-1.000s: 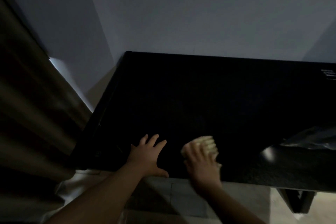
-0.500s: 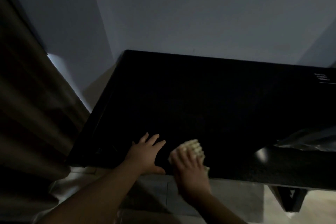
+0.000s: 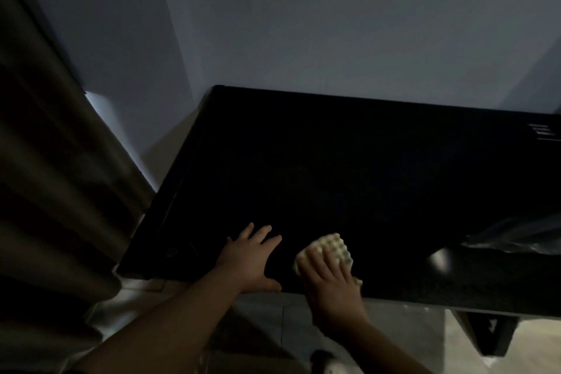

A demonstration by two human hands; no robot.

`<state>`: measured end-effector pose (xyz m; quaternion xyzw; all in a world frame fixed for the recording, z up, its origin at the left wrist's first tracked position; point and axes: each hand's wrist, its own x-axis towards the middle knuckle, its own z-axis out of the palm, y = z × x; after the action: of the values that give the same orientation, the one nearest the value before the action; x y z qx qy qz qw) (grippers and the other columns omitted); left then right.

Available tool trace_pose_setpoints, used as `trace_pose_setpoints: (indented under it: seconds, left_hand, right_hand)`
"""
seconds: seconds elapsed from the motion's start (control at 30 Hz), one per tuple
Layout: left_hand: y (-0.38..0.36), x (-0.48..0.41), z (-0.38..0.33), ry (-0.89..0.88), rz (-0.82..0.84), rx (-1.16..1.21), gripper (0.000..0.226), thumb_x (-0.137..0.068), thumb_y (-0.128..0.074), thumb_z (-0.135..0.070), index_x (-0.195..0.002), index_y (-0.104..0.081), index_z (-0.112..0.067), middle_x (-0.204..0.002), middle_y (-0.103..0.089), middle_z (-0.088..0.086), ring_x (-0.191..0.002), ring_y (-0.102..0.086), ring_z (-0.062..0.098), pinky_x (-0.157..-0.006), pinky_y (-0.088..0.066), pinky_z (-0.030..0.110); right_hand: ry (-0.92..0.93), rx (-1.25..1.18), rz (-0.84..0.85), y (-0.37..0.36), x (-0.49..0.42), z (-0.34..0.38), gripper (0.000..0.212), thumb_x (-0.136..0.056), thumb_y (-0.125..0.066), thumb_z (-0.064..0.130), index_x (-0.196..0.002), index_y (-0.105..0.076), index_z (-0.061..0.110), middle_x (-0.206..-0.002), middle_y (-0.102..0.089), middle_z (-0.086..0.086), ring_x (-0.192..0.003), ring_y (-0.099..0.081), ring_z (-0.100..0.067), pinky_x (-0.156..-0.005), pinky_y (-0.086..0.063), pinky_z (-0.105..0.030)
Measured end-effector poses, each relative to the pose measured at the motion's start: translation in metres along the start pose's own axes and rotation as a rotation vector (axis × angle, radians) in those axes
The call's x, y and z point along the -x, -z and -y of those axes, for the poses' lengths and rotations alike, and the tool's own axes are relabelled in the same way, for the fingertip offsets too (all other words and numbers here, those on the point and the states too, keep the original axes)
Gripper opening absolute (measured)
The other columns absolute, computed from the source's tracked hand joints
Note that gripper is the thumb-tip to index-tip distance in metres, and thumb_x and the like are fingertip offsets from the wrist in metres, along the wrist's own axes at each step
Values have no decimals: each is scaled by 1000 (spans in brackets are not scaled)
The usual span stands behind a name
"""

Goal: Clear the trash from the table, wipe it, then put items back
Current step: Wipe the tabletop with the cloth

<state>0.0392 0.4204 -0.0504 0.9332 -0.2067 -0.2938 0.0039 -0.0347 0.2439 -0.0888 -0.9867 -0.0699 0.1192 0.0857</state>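
Observation:
A black table [image 3: 349, 167] fills the middle of the dim head view, its top bare except at the right edge. My left hand [image 3: 250, 258] lies flat on the table near the front edge, fingers spread, holding nothing. Just to its right, my right hand [image 3: 329, 279] presses a pale waffle-textured cloth [image 3: 334, 247] onto the table top near the front edge; the cloth sticks out beyond my fingertips.
A crumpled clear plastic bag [image 3: 516, 235] lies on the table at the right edge. A brown curtain [image 3: 54, 191] hangs along the left. Grey walls stand behind the table. A dark table leg [image 3: 491, 334] and pale floor show below right.
My right hand slid the cloth left along the front edge toward my left hand, then back a little to the right. My left hand has stayed flat in place.

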Motion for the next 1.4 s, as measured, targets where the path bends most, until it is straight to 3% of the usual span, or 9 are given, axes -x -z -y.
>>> trace_pose_setpoints:
  seconds: [0.2,0.37,0.57,0.67,0.8,1.03,1.17,1.3,1.4]
  left_hand:
    - [1,2,1,-10,8,12,94,-80,-58,-63,-151,-3,-34,-160,9,-8,-147,10,24,-116,-12,56]
    - [-1,-5,-4,75,-18,70,89,-82,-51,-67,-151,-3,-36,-160,9,-8,-147,10,26,-116,-16,55]
    - [10,-14,-13,239,-50,180,69,-94,-36,-58,-151,-4,-37,-160,9,-3,-146,9,30,-115,-20,48]
    - [10,-17,-13,256,-53,173,61,-98,-29,-52,-151,-4,-36,-160,7,-3,-147,6,30,-115,-25,46]
    - [15,-22,-12,272,-54,162,58,-100,-26,-48,-152,-4,-35,-160,5,-4,-147,4,30,-113,-29,43]
    - [24,-36,-19,314,-23,174,56,-101,-25,-46,-151,-2,-36,-160,6,-4,-146,5,34,-111,-30,46]
    - [26,-36,-17,296,-20,163,57,-101,-26,-46,-152,-3,-34,-160,4,-1,-145,1,37,-109,-33,46]
    - [27,-39,-18,303,-26,167,57,-101,-27,-45,-152,-4,-32,-160,2,0,-145,0,39,-106,-36,47]
    - [28,-43,-20,310,-37,166,58,-101,-27,-45,-152,-4,-31,-159,1,2,-145,0,40,-105,-39,47]
  right_hand:
    - [-76,19,32,21,-17,-78,66,-86,-2,49,-150,-5,33,-160,4,3,-147,5,-20,-117,-3,-34]
    - [-448,-146,-6,24,-33,-81,52,-101,-26,38,-149,-8,36,-160,2,2,-147,0,-26,-115,-15,-47]
    - [135,70,9,7,-32,-41,55,-74,-35,41,-126,-46,30,-126,-63,4,-109,-65,-21,-94,-47,-33]
    - [105,81,52,21,-43,-94,56,-80,-31,42,-133,-39,29,-134,-56,2,-116,-61,-23,-91,-49,-33]
    - [-240,-105,-51,35,-57,-119,51,-101,-18,38,-151,-8,30,-160,-1,3,-147,-1,-21,-117,-7,-38]
    - [232,13,-46,15,-46,-42,51,-73,-35,41,-118,-59,33,-119,-67,7,-103,-67,-19,-81,-54,-35]
    - [260,48,-59,20,-64,-106,40,-92,-34,41,-130,-43,30,-134,-56,0,-116,-60,-25,-88,-51,-37]
    - [-232,-285,-159,36,-76,-128,42,-98,-43,31,-139,-42,34,-158,-12,-11,-143,-19,-33,-113,-28,-44]
    - [-173,-200,-201,26,-79,-90,45,-91,-35,28,-131,-54,22,-148,-36,-17,-133,-38,-40,-105,-35,-50]
